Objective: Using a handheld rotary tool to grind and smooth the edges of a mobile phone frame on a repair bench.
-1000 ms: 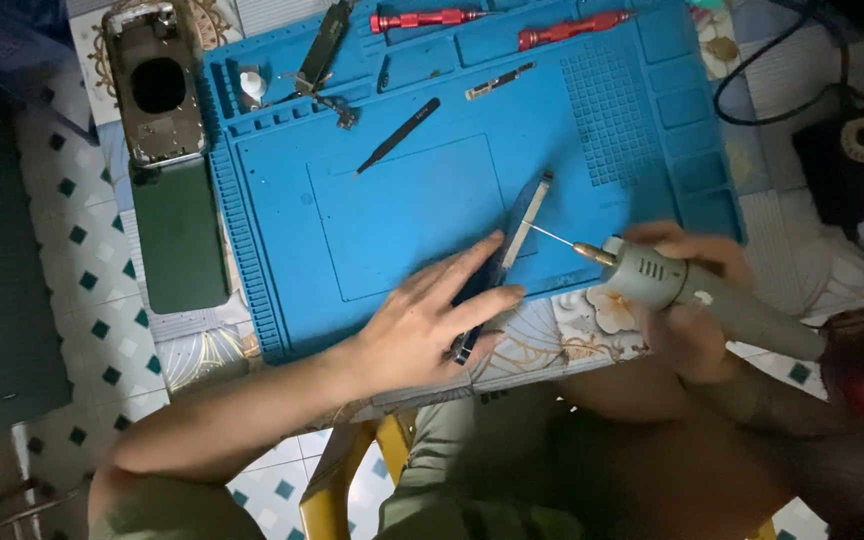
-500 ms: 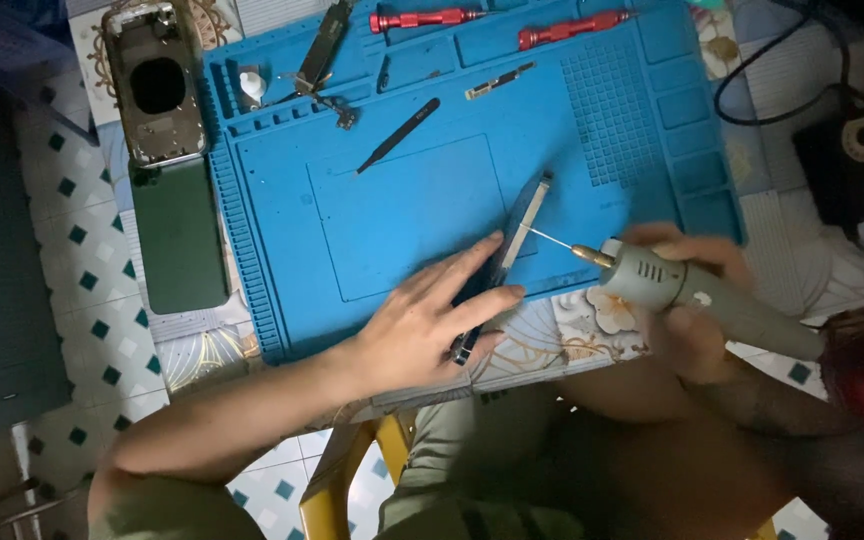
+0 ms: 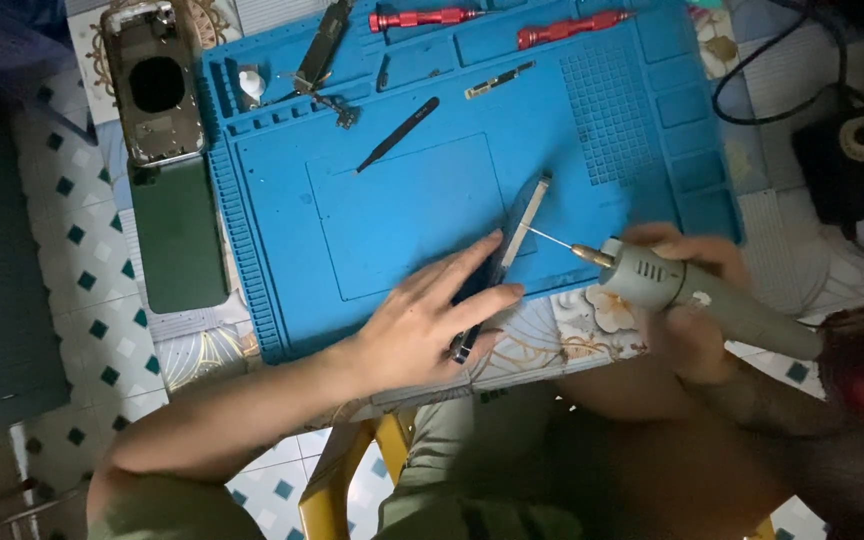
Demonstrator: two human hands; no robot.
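On the blue mat's [image 3: 402, 230] near edge, the left hand [image 3: 422, 325] presses flat, fingers spread, steadying a phone frame [image 3: 512, 240]; the right hand [image 3: 692, 310] grips a grey rotary tool [image 3: 702, 295], tip touching the frame.

bare forearms and hands without rings or watch, an olive-green short sleeve at the left shoulder, olive-green trousers.

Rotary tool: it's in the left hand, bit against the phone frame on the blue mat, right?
Not quite. The head view shows the grey rotary tool in the right hand; the left hand steadies the phone frame on the blue mat.
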